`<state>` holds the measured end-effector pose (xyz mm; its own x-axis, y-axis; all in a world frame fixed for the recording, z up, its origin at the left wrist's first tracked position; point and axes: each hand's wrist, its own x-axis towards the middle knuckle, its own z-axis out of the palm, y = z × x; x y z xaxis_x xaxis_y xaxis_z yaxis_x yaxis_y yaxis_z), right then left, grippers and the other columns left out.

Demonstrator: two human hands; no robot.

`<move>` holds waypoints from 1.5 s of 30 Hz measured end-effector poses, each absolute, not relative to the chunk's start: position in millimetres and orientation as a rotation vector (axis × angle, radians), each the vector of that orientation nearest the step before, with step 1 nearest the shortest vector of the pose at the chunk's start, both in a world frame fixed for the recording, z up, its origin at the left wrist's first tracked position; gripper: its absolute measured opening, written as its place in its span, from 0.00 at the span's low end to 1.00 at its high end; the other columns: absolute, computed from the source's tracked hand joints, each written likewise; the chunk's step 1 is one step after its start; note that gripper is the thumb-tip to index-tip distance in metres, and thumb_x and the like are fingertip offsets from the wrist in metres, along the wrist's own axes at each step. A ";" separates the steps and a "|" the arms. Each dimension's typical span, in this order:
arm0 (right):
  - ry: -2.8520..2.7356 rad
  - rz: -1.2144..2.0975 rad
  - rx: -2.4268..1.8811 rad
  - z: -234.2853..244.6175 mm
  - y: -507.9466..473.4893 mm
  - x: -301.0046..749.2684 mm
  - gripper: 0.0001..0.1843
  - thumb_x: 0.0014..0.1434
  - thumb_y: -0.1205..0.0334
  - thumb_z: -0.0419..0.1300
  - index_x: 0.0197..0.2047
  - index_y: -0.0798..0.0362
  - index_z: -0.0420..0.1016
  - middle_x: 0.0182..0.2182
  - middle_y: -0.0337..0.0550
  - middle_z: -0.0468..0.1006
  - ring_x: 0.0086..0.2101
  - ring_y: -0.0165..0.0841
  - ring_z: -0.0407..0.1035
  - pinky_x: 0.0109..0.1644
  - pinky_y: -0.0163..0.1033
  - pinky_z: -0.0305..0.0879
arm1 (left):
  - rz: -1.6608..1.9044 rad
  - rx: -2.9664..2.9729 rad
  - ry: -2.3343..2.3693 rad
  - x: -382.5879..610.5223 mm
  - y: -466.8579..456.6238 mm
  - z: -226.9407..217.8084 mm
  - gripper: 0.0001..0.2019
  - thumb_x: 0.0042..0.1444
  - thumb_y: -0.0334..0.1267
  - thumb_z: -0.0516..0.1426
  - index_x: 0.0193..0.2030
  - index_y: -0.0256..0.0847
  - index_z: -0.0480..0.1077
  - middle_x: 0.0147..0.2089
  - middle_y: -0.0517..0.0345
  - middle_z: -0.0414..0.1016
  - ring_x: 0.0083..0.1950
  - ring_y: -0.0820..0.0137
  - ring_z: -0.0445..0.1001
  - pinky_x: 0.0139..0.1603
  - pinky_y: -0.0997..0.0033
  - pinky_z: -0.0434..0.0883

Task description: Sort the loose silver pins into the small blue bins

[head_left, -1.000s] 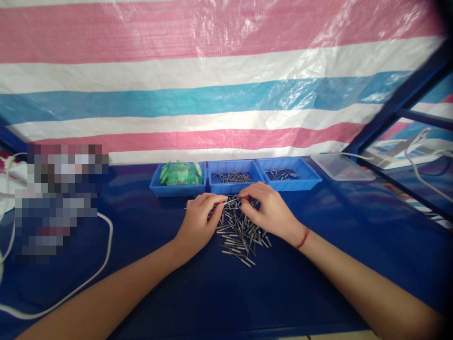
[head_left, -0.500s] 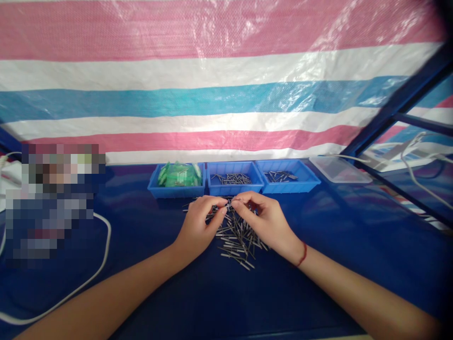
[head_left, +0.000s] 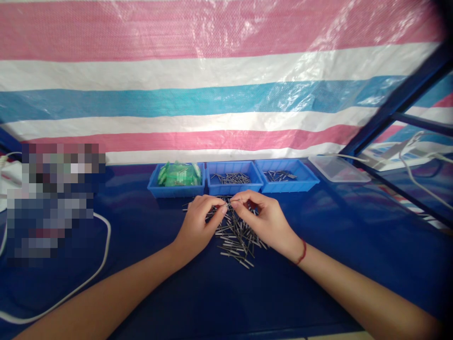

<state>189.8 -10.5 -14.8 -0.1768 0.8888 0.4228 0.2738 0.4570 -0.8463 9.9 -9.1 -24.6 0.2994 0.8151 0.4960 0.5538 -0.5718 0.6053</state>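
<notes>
A loose pile of small metal pins (head_left: 236, 238) lies on the dark blue table (head_left: 226, 293), just in front of a row of three blue trays. My left hand (head_left: 198, 222) rests on the pile's left edge, fingers curled, its thumb and forefinger pinching a pin. My right hand (head_left: 264, 218), with a red string at the wrist, sits over the pile's right side, fingers pinched together and meeting the left hand's fingertips above the pile. The pin between the fingertips is barely visible.
The left blue tray (head_left: 177, 190) holds green packets; the middle blue tray (head_left: 233, 188) and the right blue tray (head_left: 288, 183) hold metal pins. A clear plastic lid (head_left: 338, 170) lies at the right. A white cable (head_left: 95, 264) loops at the left. A striped tarp hangs behind.
Both hands have drawn slightly nearer and to the left, and their fingertips now meet above the pile. The pile and trays have not moved.
</notes>
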 end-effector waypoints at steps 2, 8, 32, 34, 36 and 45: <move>-1.714 0.768 -1.012 -15.2 -10.2 190.5 0.07 0.60 0.61 0.58 0.34 0.53 0.75 0.28 0.38 0.73 0.26 0.27 0.62 0.31 0.34 0.60 | 1.172 2.240 1.227 10.1 -9.3 -24.5 0.04 0.61 0.36 0.54 0.39 0.41 0.70 0.38 0.56 0.74 0.41 0.68 0.71 0.43 0.67 0.66; -1.780 0.758 -0.996 -16.5 -6.2 191.7 0.06 0.61 0.61 0.57 0.35 0.53 0.73 0.27 0.37 0.71 0.26 0.27 0.61 0.31 0.34 0.59 | 1.221 2.183 1.206 9.9 -9.8 -24.3 0.03 0.62 0.35 0.54 0.39 0.41 0.69 0.38 0.56 0.73 0.41 0.68 0.71 0.44 0.68 0.66; -1.799 -0.338 -1.701 0.8 41.1 259.3 0.16 0.61 0.55 0.53 0.42 0.58 0.76 0.37 0.53 0.77 0.35 0.40 0.71 0.34 0.39 0.60 | 0.735 2.777 0.808 10.6 -25.1 -18.7 0.36 0.44 0.63 0.60 0.56 0.44 0.66 0.58 0.46 0.68 0.61 0.49 0.61 0.63 0.45 0.51; -1.854 -0.312 -1.705 11.4 33.0 257.3 0.16 0.62 0.54 0.52 0.38 0.56 0.76 0.33 0.49 0.77 0.33 0.39 0.71 0.33 0.39 0.58 | 0.646 2.820 0.895 12.3 -27.8 -22.7 0.42 0.44 0.66 0.58 0.62 0.45 0.61 0.63 0.45 0.63 0.65 0.46 0.55 0.65 0.40 0.45; -2.002 -0.171 -1.672 20.7 21.3 254.1 0.17 0.63 0.53 0.52 0.32 0.53 0.75 0.26 0.44 0.76 0.28 0.36 0.70 0.31 0.38 0.56 | 0.614 2.802 1.095 14.1 -29.4 -27.7 0.40 0.49 0.64 0.56 0.64 0.43 0.58 0.65 0.44 0.61 0.67 0.46 0.53 0.65 0.39 0.45; -2.541 0.549 -1.532 7.8 -14.8 257.5 0.38 0.39 0.42 0.70 0.51 0.51 0.69 0.35 0.46 0.78 0.32 0.43 0.73 0.32 0.38 0.60 | 0.625 2.621 1.722 11.7 -32.2 -33.9 0.41 0.50 0.65 0.54 0.64 0.39 0.58 0.66 0.39 0.57 0.68 0.41 0.48 0.63 0.30 0.43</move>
<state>257.5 -14.8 7.8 -0.4790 0.8742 -0.0800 0.8292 0.4206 -0.3682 11.7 -32.2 -33.9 0.3440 0.8709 0.3508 0.8931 -0.4188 0.1639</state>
